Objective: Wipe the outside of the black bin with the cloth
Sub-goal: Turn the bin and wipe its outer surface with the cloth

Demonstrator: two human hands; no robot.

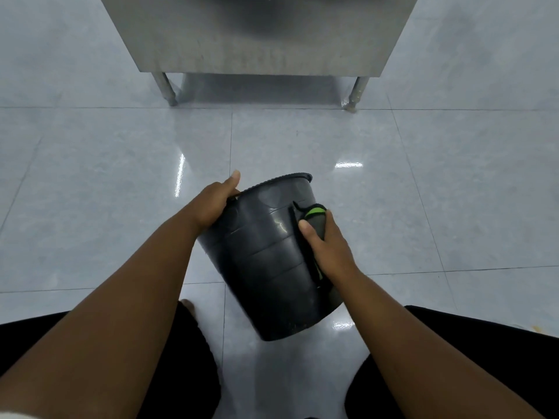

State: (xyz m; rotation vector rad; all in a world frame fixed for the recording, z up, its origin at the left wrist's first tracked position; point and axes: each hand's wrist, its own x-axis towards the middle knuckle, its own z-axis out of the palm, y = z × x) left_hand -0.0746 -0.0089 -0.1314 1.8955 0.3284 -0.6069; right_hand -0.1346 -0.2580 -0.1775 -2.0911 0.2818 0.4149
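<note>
A pale, glossy tiled floor [90, 176] fills most of the view, with light reflections showing on it. At the lower left, a bare forearm is extended forward from a knee covered in black fabric [199, 358]. The left hand [213, 204] is closed on the rim of the black bin [266, 261] at its upper left, with the thumb raised above the rim and the fingers curled round the edge. The bin is held tilted between the two hands, its open mouth turned away from the person and its base nearer the body; whether the base touches the floor cannot be told. Stepped ridges are seen running across the bin's glossy side. Against the right side of the bin a dark cloth [314, 219] with a bright green patch is pressed. The right hand [328, 249] is clamped on that cloth, thumb laid across it, holding it flat to the bin's outer wall. Beyond, at the top of the view, a steel cabinet [260, 34] is seen standing on short metal legs, well apart from the bin
</note>
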